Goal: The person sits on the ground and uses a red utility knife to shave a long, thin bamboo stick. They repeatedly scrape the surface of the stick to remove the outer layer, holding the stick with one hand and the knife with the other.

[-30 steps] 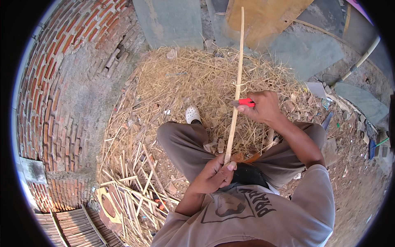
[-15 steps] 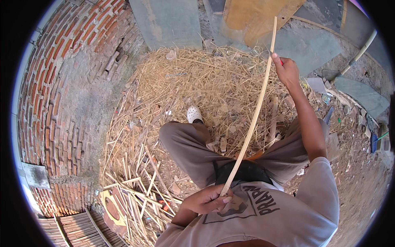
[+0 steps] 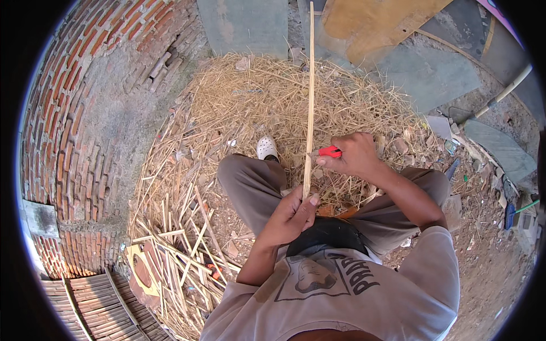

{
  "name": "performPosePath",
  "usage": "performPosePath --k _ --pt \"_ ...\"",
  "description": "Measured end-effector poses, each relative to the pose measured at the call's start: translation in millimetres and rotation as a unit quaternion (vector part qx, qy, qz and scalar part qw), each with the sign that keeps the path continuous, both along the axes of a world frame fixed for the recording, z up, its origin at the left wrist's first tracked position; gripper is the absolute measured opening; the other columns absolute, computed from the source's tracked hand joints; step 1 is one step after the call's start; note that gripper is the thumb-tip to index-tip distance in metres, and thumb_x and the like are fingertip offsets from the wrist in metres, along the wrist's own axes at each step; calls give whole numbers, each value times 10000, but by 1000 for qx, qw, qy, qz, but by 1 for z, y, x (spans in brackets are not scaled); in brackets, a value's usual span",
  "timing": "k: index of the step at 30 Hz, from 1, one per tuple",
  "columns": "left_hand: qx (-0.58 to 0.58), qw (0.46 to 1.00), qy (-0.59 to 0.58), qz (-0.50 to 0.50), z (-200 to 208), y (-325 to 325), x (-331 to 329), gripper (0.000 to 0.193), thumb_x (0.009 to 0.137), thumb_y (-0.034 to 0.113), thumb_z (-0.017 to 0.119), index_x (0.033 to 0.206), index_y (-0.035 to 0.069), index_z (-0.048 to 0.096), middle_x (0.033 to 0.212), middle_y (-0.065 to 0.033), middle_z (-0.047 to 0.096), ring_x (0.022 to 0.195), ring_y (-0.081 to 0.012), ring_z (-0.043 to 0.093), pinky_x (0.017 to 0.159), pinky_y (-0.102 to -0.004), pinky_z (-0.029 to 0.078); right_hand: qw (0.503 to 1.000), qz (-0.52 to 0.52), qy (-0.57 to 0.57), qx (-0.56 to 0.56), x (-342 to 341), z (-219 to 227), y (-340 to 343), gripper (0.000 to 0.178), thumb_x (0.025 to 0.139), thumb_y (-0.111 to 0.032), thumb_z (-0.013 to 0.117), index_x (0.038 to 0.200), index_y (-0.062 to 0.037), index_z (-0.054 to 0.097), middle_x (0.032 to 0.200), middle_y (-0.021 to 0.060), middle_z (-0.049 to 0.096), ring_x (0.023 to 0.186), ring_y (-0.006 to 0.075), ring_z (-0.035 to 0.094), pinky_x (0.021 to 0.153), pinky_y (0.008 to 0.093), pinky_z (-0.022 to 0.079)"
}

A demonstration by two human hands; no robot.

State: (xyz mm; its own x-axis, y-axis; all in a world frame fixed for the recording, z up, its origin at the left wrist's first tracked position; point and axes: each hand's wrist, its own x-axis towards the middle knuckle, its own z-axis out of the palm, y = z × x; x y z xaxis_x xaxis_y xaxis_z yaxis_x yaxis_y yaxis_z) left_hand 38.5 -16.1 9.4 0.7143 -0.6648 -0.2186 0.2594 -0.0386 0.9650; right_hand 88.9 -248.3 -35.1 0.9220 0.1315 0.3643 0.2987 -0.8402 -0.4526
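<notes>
A long, pale bamboo strip (image 3: 311,85) stretches away from me, almost straight up the view, past the shavings. Its near end is gripped in my left hand (image 3: 291,219), close to my waist. In my right hand (image 3: 357,156) is a small red-handled knife (image 3: 330,152), pointing left. The knife's tip is at the strip, a short way beyond my left hand. How deep the blade sits on the strip is too small to tell.
Dry shavings (image 3: 256,108) lie heaped before my legs and a white clog (image 3: 266,148). Cut strips (image 3: 187,244) pile at the left, with an orange-and-black tool (image 3: 215,271) among them. A brick wall (image 3: 62,142) rises at left; grey sheets (image 3: 244,28) stand at the far side.
My right hand has come from far along the strip back toward my left hand, with the knife. The strip has swung leftward to nearly straight; my left hand has moved forward.
</notes>
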Motion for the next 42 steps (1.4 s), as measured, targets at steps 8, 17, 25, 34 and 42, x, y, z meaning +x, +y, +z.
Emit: performPosePath --k 8,17,25,34,42 --pt "-8 999 25 -35 -3 0 0 111 1037 134 437 1098 45 466 637 63 389 534 -23 360 488 -200 301 994 101 -33 2 -21 2 12 607 784 -673 631 663 -79 670 476 102 527 460 305 583 448 396 442" --pt "9 999 -1 -41 3 4 -10 125 1029 160 464 1021 37 482 644 59 397 504 -19 332 447 -202 269 998 52 -38 10 -8 4 0 617 771 -671 642 579 -89 578 475 88 500 444 305 558 434 402 412" --pt "29 996 -43 -70 6 10 -9 112 1017 162 498 980 58 487 659 67 390 554 -14 353 491 -195 304 998 41 -52 1 -8 3 3 641 742 -700 649 580 -85 575 478 89 496 445 313 548 444 408 416" --pt "92 988 -43 -120 14 27 -20 48 986 87 523 974 41 514 720 59 427 602 -28 356 528 -211 315 996 -73 -42 4 20 -1 -31 676 799 -724 565 615 -78 632 471 108 513 454 322 558 469 433 435" --pt "55 961 -121 -241 23 45 -36 69 932 65 602 960 26 552 632 -50 521 530 -147 482 508 -302 376 964 -237 81 85 39 12 -85 696 864 -703 500 675 -53 664 511 138 558 547 333 619 550 434 482"
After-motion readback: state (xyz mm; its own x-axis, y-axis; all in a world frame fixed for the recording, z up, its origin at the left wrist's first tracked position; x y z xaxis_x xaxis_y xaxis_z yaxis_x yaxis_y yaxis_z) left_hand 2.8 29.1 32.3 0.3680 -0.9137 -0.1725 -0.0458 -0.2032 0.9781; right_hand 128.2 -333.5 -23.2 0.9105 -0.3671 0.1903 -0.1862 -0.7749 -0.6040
